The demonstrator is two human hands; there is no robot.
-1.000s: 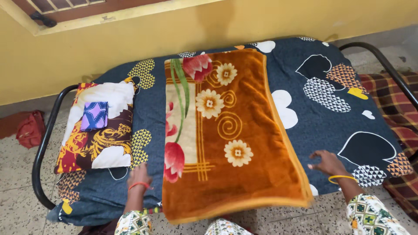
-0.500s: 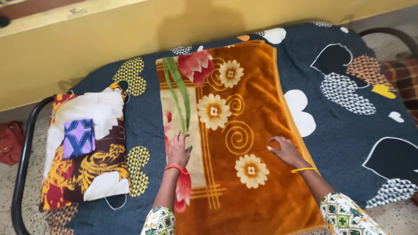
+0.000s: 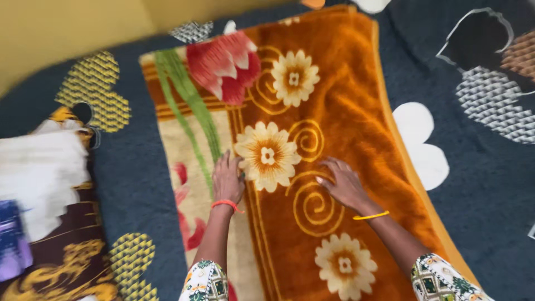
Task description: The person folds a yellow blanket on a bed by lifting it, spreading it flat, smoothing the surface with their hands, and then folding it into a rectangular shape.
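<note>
Palms of both hands lie flat, fingers spread, on the folded orange plush blanket with cream flowers (image 3: 312, 139) at frame centre: left hand (image 3: 228, 179), right hand (image 3: 344, 184). Blanket lies folded lengthwise on the dark grey patterned bedsheet (image 3: 485, 184); further folds seemingly remain.

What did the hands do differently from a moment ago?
Both hands slid from the bed's near edge up onto the orange blanket. The left hand and right hand now lie flat near its middle, holding nothing. The blanket stayed spread on the dark bedsheet; the pillow stayed put.
</note>
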